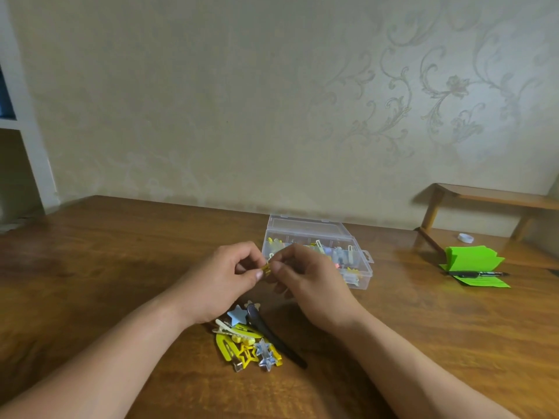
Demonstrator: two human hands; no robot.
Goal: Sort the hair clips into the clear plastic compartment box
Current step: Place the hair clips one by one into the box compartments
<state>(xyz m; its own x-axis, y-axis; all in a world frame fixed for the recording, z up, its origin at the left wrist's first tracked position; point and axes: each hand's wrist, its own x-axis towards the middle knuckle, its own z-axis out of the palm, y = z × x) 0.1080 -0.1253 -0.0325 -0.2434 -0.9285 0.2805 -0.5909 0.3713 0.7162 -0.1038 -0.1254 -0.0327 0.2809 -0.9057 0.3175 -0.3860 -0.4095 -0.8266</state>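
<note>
A small yellow hair clip (266, 270) is pinched between my left hand (222, 278) and my right hand (305, 279), held just above the table in front of the box. The clear plastic compartment box (363, 269) lies open behind my hands, its lid (305, 226) folded back; several clips lie in its compartments. Near the table's front, a pile of loose hair clips (249, 343) lies below my hands: yellow ones, a blue star (237, 315), translucent stars and a long black clip (272, 335).
The wooden table (438, 343) meets a papered wall. At the right stand a low wooden shelf (496, 196), a stack of green paper (472, 261) with a black marker (478, 274) on it, and a small white roll (465, 237).
</note>
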